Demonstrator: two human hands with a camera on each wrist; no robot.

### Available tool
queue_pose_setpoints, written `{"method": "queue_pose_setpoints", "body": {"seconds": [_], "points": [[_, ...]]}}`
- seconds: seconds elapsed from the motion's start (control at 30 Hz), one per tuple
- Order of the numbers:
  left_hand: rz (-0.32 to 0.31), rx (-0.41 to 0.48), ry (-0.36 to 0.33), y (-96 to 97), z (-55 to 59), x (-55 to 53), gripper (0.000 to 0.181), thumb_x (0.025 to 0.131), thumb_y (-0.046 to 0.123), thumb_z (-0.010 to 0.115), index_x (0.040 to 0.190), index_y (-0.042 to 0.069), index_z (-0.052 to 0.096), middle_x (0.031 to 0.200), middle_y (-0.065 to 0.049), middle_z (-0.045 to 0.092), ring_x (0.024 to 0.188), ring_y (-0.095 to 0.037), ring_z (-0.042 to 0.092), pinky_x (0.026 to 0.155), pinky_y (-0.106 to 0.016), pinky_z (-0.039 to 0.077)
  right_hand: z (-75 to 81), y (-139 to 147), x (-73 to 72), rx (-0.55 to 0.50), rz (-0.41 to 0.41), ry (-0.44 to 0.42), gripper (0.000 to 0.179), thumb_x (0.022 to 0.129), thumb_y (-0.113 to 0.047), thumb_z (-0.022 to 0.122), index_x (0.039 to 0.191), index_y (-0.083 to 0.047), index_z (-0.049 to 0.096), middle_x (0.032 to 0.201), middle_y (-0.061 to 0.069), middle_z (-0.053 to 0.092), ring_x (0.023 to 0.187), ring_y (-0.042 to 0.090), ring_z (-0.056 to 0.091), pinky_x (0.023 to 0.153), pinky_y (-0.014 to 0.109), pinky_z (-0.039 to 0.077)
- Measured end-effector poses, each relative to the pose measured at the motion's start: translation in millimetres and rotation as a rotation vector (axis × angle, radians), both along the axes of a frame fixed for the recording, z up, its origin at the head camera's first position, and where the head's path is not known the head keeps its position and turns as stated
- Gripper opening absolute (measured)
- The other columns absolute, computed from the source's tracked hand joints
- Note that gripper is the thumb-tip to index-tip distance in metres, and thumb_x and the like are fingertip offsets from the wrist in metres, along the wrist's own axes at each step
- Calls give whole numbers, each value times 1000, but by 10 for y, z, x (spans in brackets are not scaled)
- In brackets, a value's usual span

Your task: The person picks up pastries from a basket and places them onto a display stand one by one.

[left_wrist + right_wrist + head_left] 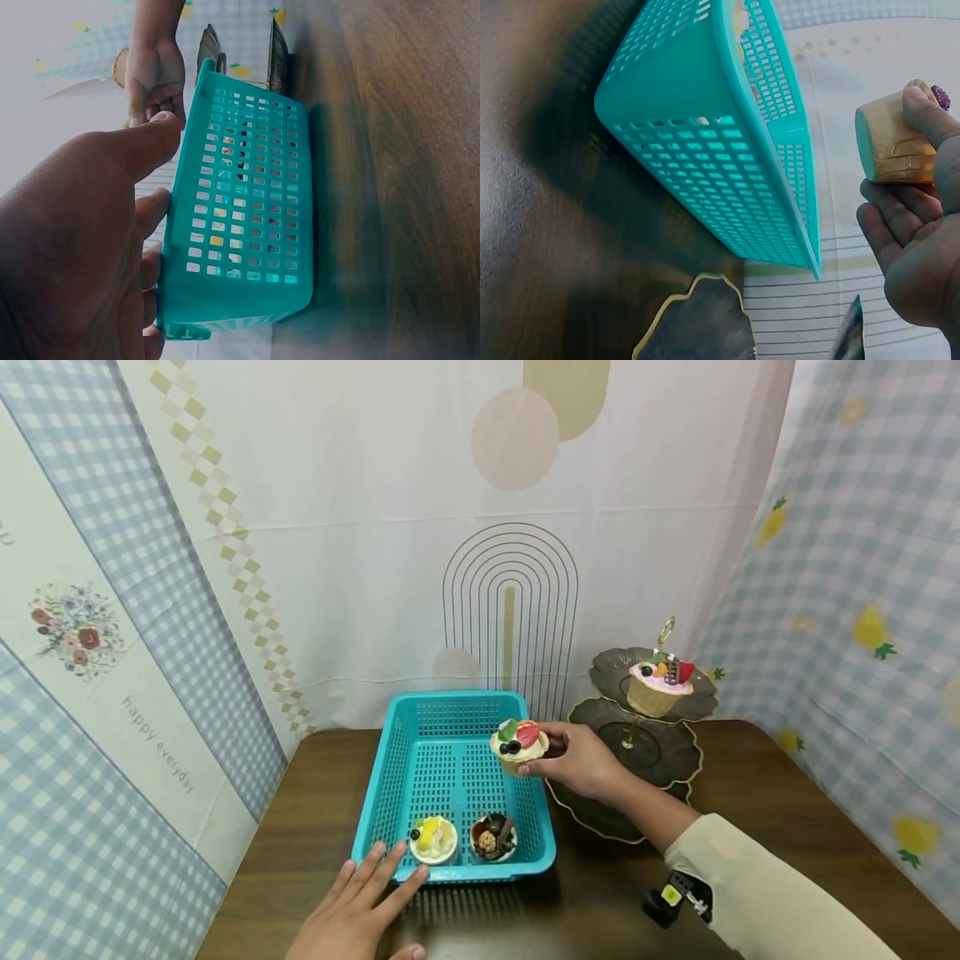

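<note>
My right hand (581, 764) holds a cupcake (521, 745) topped with cream, a red strawberry slice, a green leaf and dark berries. It is raised above the right side of a turquoise basket (367, 814). In the right wrist view, thumb and fingers grip the tan wrapper of the cupcake (896, 139) well above the basket rim. My left hand (356, 902) reaches to the basket's front left rim with its fingers extended. Inside at the front sit a yellow-fruit cupcake (433, 841) and a chocolate-topped cupcake (493, 838).
Right of the basket, a dark tiered stand (678, 752) with gold edges and a ring handle stands on the wooden table (307, 810). A pink-cream cupcake (660, 683) sits on its top tier. Patterned cloths (360, 568) hang behind and at both sides.
</note>
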State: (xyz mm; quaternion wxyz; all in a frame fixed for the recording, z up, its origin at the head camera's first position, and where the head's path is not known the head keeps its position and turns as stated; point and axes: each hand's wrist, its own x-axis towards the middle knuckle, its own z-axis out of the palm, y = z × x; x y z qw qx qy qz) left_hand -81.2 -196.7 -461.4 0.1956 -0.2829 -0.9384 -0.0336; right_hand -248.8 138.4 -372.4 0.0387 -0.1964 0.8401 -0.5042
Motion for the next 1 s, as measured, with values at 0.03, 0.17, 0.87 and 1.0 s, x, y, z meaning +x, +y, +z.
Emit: {"method": "queue_pose_setpoints", "body": {"seconds": [0.03,0.17,0.87,1.0], "points": [[1,1,-5,1,2,3,75,84,67,51,148,33,31,154,1,22,138,-25,26,112,-30,-7,8,25,12,-3,-3,-4,71,69,-33,84,130,-11,56,107,3,67,96,15,64,76,31,54],[9,-4,-24,5,12,10,74,85,67,49,148,33,30,156,4,16,138,-24,24,112,-29,-8,39,114,42,-3,-18,4,71,70,-33,83,131,-10,54,111,5,65,98,17,64,76,31,55],[10,-12,-105,22,70,17,73,87,67,45,149,34,24,155,0,20,138,-28,24,110,-28,-13,19,604,226,117,-194,129,80,64,-51,81,130,-13,56,107,1,65,91,13,63,70,31,54],[5,-4,-85,18,53,10,73,86,67,46,149,34,27,155,0,20,138,-27,24,111,-28,-12,5,702,258,132,-235,138,80,65,-52,80,129,-12,56,109,3,65,92,15,63,67,30,54]]}}
